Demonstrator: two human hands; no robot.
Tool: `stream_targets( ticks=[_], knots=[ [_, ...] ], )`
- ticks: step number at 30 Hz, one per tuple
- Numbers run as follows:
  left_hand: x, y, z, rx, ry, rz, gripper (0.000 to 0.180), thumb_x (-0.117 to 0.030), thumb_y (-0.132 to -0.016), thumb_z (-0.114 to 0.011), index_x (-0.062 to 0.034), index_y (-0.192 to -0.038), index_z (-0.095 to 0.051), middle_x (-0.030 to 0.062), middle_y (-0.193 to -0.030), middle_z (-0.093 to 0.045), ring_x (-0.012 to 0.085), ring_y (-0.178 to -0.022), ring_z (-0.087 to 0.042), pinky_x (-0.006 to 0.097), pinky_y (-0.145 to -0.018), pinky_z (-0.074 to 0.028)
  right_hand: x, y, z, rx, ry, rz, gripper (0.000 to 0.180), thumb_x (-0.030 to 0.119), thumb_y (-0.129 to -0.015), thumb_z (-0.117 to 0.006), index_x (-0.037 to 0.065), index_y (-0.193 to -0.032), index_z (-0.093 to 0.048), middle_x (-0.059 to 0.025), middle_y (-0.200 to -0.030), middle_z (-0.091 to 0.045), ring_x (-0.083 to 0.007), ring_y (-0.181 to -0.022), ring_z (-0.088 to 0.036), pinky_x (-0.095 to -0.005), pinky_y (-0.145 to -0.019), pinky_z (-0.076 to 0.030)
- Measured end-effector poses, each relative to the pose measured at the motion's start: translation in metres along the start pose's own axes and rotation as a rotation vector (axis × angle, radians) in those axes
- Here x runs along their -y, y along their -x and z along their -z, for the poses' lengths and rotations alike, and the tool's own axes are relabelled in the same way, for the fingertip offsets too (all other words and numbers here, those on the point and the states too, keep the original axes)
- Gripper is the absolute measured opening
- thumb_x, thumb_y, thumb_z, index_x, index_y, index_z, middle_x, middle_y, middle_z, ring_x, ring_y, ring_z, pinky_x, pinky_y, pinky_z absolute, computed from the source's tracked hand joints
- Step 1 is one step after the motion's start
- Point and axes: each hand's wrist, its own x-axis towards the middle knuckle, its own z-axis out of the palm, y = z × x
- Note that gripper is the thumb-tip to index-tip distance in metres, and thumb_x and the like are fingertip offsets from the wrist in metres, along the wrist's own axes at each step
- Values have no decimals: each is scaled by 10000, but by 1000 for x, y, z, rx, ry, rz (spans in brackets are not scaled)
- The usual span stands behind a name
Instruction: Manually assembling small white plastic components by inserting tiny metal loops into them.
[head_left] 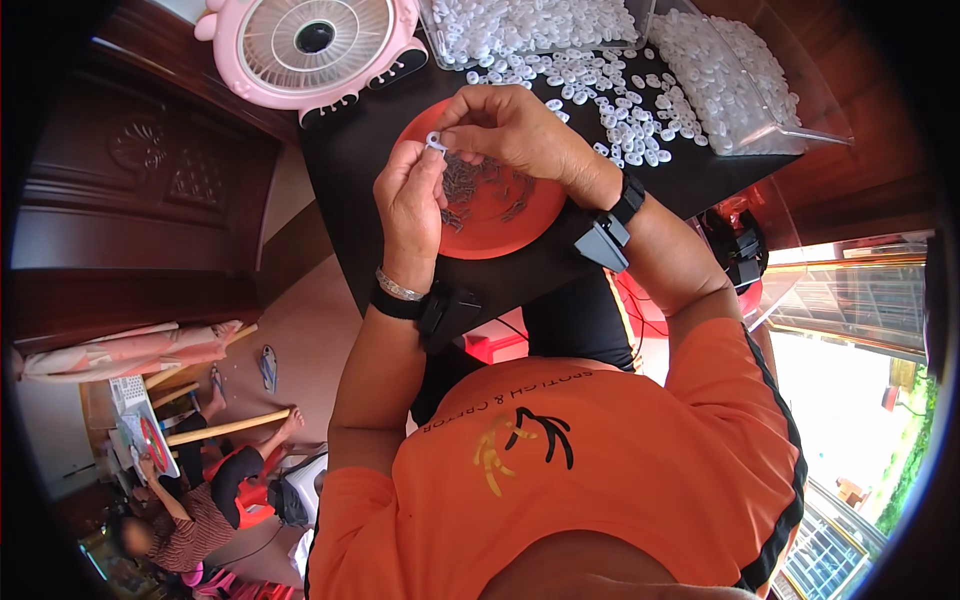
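In front of my chest a small white plastic piece (435, 141) with a round hole is pinched between my fingertips. My left hand (412, 195) grips it from below with thumb and finger. From the right, my right hand (515, 130) closes its thumb and forefinger on the same piece; its other fingers are curled and partly hidden. Below both hands lies a round orange plate (500, 243). Many small grey metal parts (465, 187) are spread in it, too small to name surely. Loose white oval pieces (630, 125) are strewn over the black table beyond my right hand.
At the back of the black table (345, 190) stands a pink fan (315, 38). Two clear bins, one at the back (540, 25) and one at the right (725, 85), hold heaps of white pieces. Another person (190, 505) sits at lower left by a small table.
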Motion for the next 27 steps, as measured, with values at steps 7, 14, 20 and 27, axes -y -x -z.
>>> stream_targets(
  ticks=[7, 14, 20, 27],
  knots=[
    [-2, 2, 0, -3, 30, 6, 192, -202, -917, -504, -58, -796, -543, -36, -608, -437, 54, -520, -420, 193, -459, -289, -1, 1, -4, 40, 22, 82, 146, 73, -832, -674, -5, -941, -617, -14, -832, -628, -70, -760, -572, -224, -702, -475],
    [-3, -1, 4, -3, 109, 128, 225, -243, -917, -497, -49, -825, -567, -15, -600, -487, 67, -499, -456, 193, -443, -306, 6, 4, -6, 41, 219, 136, 224, 75, -759, -712, 1, -955, -632, -51, -810, -648, -117, -769, -618, -250, -700, -503],
    [-5, 0, 2, -35, 65, 164, 238, -255, -909, -511, -31, -880, -584, -6, -583, -492, 82, -493, -466, 201, -441, -311, 4, 6, -9, 44, 330, 241, 233, 89, -766, -721, 7, -960, -622, -50, -835, -638, -133, -763, -614, -269, -702, -499],
    [-6, 2, -4, -97, 48, 142, 229, -223, -890, -535, -14, -817, -592, 51, -630, -592, 89, -497, -515, 196, -449, -373, -1, 7, -19, -105, 725, 448, 304, 127, -704, -733, 16, -970, -636, -113, -879, -649, -279, -785, -636, -344, -695, -509]
  ],
)
